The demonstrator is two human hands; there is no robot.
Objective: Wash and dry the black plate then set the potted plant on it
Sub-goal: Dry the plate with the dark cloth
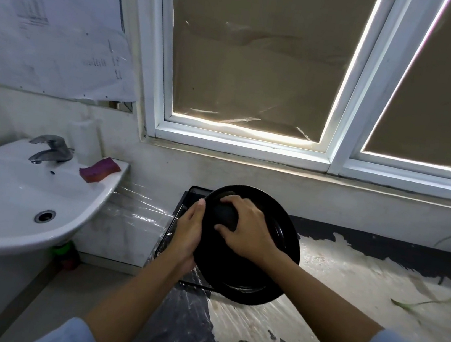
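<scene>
The black plate (259, 274) is held tilted on edge above the counter, its face turned toward me. My left hand (188, 233) grips its left rim. My right hand (245, 227) presses a dark cloth (225, 214) against the upper part of the plate's face. Only a few green leaves of the potted plant (437, 302) show at the right edge; its pot is out of sight.
A white sink (11, 198) with a metal tap (50, 150) is on the left, a purple sponge (99, 170) on its rim. A black wire tray (180, 216) sits behind the plate. The worn counter (328, 315) runs right under the window.
</scene>
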